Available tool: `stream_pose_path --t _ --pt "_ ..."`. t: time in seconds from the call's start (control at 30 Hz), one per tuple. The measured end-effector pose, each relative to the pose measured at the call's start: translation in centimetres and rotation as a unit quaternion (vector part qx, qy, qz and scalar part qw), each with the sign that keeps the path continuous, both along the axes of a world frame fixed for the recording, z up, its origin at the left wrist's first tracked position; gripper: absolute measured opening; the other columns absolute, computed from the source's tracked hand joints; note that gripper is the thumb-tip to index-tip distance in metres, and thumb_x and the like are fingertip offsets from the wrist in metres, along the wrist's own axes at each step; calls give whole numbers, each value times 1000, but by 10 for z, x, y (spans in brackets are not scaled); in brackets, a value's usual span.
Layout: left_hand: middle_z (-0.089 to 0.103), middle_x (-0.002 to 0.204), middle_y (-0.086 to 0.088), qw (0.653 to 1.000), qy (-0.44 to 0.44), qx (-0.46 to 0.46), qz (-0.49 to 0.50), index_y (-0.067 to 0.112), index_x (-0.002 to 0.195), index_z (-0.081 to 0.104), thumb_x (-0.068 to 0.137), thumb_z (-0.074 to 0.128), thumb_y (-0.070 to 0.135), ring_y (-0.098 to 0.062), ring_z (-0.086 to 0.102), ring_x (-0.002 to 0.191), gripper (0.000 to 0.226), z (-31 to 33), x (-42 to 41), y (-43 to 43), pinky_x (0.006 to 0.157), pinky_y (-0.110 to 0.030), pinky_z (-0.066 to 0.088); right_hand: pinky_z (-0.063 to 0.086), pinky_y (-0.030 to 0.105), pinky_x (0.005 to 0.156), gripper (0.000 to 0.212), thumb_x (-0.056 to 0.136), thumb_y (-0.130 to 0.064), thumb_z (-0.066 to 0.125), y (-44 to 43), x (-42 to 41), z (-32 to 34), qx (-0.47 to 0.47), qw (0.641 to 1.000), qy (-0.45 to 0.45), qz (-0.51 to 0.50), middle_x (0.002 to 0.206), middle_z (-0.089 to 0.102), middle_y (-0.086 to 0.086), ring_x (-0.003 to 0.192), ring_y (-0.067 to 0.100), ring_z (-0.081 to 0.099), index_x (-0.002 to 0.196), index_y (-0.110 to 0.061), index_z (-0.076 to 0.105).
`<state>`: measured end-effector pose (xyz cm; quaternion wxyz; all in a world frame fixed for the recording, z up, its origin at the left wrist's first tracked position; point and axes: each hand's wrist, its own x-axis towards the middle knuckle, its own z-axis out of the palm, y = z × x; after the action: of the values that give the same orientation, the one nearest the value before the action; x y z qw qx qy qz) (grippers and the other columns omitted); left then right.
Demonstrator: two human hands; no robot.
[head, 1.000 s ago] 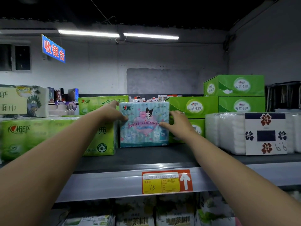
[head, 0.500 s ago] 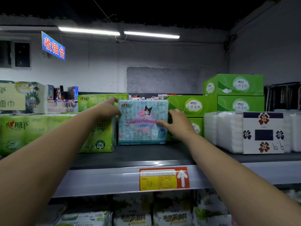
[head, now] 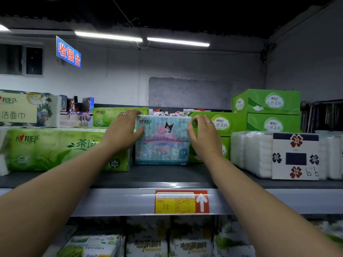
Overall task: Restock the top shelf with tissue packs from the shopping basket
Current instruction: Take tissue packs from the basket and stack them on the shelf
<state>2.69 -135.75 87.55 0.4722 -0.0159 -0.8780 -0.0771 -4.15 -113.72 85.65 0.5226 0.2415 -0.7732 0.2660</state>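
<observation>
Pack: blue tissue pack (head: 163,143) is sitting upright on the top shelf (head: 167,175), a little way back from the front edge.
Neighbours: it is standing between the green tissue packs (head: 55,149) on one side and the green boxes (head: 232,123) on the other, very close to both.
Left hand: left hand (head: 120,130) is lying flat against the pack's top left corner, with straight fingers reaching over the top and the thumb touching the front. It is pressing, not grabbing.
Right hand: right hand (head: 204,138) is hovering at the pack's top right corner with bent fingers. I cannot tell if it is holding the pack or only touching it.
Done so far: this one pack is looking like it is already in its spot, with its picture facing out.
Left to do: both hands are probably just nudging it straight, and letting go is coming next.
Room on the shelf: bare shelf is showing in front of the pack, so more packs may be fitting there.
Basket: shopping basket is not showing, so I cannot tell how many packs are waiting.
</observation>
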Motion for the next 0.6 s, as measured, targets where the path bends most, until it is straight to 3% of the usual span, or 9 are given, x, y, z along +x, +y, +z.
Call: stream_pose_path --t 0.27,0.5,0.6 --pt "31 148 -20 995 96 12 -23 1 135 41 87 63 17 -35 21 140 55 -12 28 3 113 -45 21 30 27 62 20 97 -27 44 4 1 1 -38 999 2 9 99 55 6 81 15 43 97 -9 51" --pt "39 140 -25 983 168 70 -27 -2 132 42 82 53 25 -35 31 130 59 -34 81 -15 103 -29 20 29 27 62 22 96 -27 43 1 -1 2 -27 999 18 16 100 55 7 87 22 51 98 -8 52" --pt "39 137 -25 984 157 82 -15 -1 131 42 80 55 21 -36 32 129 57 -56 93 -26 104 -36 24 30 28 62 22 96 -27 43 1 -1 2 -35 999 21 22 101 55 8 88 22 51 98 -7 52"
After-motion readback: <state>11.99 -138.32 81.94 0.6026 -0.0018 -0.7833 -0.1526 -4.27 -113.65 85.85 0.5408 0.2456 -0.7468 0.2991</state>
